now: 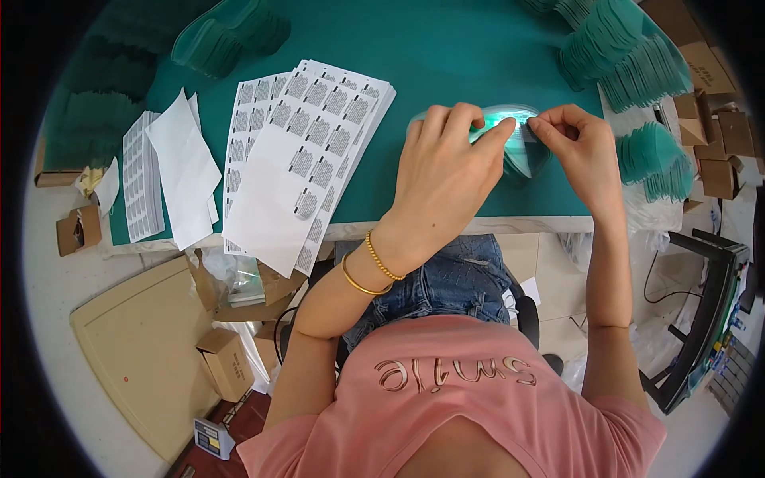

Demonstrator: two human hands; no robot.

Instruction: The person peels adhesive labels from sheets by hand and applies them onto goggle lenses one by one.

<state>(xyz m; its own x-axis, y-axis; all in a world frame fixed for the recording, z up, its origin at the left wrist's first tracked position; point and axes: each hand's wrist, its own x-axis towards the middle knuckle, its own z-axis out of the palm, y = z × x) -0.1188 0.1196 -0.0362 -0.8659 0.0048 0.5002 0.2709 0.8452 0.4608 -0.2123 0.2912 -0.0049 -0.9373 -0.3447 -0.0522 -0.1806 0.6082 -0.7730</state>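
Observation:
A clear, greenish curved sheet (519, 162) lies at the table's front part, shining brightly between my hands. Over its left side, my left hand (446, 171) has bent fingers, with the thumb and index finger gripping the sheet. My right hand (578, 147) pinches thumb and index finger together at a small pale label (527, 134) on the sheet's upper right part. To the left lie overlapping white label sheets (331, 119), printed with small text blocks; some parts of the top sheet are blank.
Stacks of green clear sheets stand at the right (655, 159), upper right (621, 56) and upper left (227, 40). White papers (185, 171) lie beside another label pile (143, 183). Below the green table (366, 203) are an open carton (227, 358) and a black frame (697, 319).

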